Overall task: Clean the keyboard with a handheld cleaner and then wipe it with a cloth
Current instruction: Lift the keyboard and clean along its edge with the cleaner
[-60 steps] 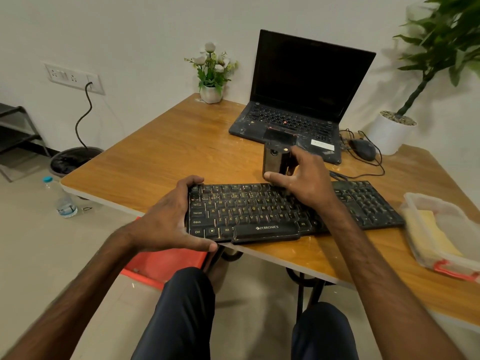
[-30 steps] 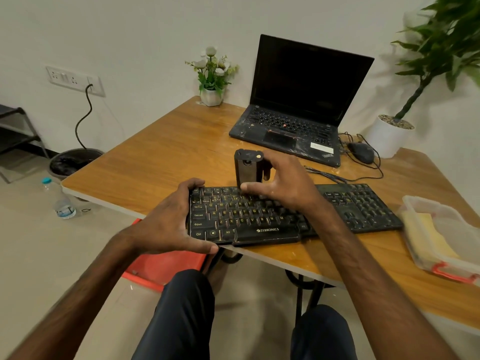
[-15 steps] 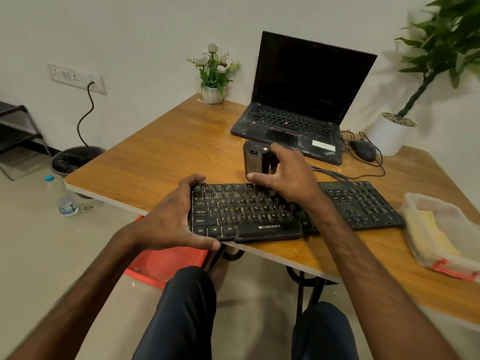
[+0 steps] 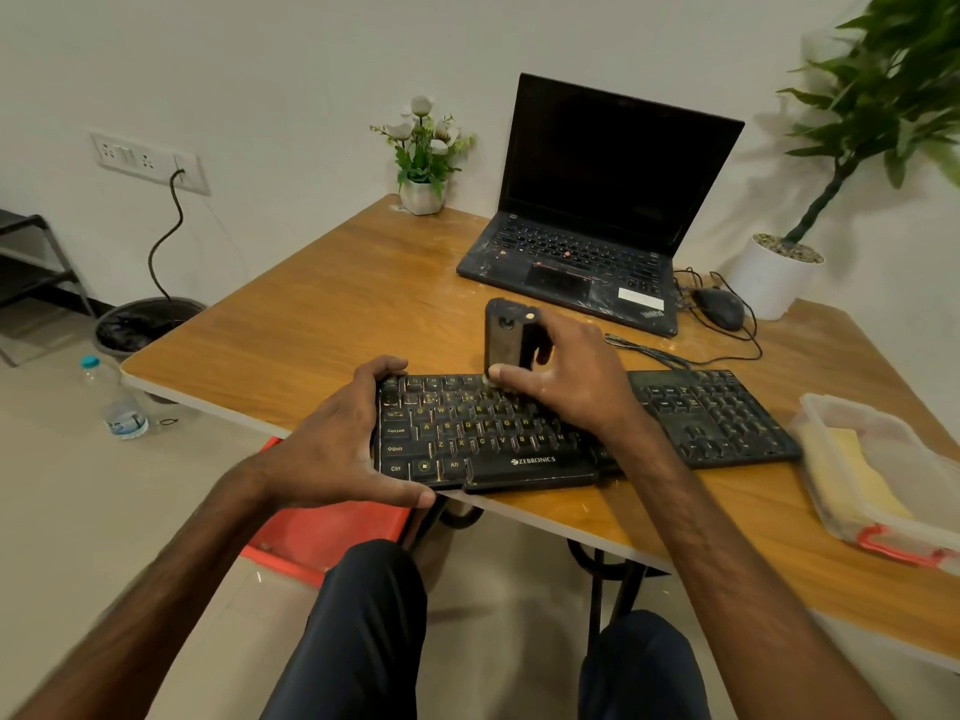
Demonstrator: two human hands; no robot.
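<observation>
Black, dusty Zebronics keyboard (image 4: 467, 431) lies at the wooden counter's (image 4: 311, 314) near edge, its middle keys hidden under the right grip (image 4: 569, 379), which is curled round an upright, boxy handheld cleaner (image 4: 504, 335). The left grip (image 4: 337, 441) clamps the keyboard's left end.

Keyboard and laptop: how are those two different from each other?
The keyboard lies flat at the near edge of the table; the laptop stands open farther back, screen dark. The left hand grips the keyboard and the right hand holds the handheld cleaner on it; nothing touches the laptop. Both are black and look dusty.
</observation>
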